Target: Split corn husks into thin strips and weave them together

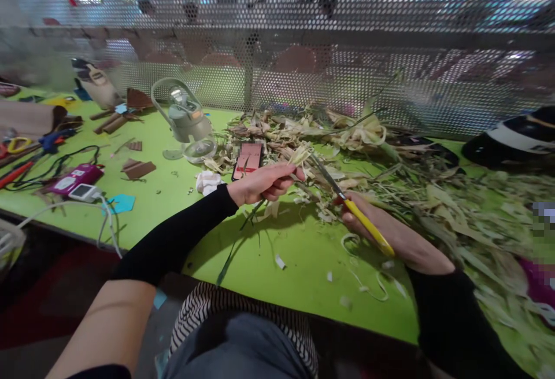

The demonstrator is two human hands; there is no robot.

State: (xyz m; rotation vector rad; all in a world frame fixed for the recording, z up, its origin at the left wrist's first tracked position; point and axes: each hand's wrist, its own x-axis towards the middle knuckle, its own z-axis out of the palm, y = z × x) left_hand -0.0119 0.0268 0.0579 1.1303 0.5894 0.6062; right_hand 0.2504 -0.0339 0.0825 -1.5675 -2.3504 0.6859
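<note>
My left hand [271,183] is closed around a bundle of dried corn husk [300,154], whose pale ends point up past my fingers. A thin dark green strip [236,249] hangs below that hand toward the table edge. In my right hand [368,220] is a pair of yellow-handled scissors [338,185], seen nearly edge-on, so the gap between the blades cannot be made out. Their tip is beside the upper end of the bundle; whether it touches is unclear. A phone [248,160] with a lit screen lies just behind my left wrist.
Loose husks [451,205] are heaped along the back and right of the green table [260,275]. A lidded clear jug [188,121], crumpled tissue [208,182] and purple device [76,179] with cables stand left. Behind is a perforated metal screen [260,78]; a black-and-white object [511,139] sits right.
</note>
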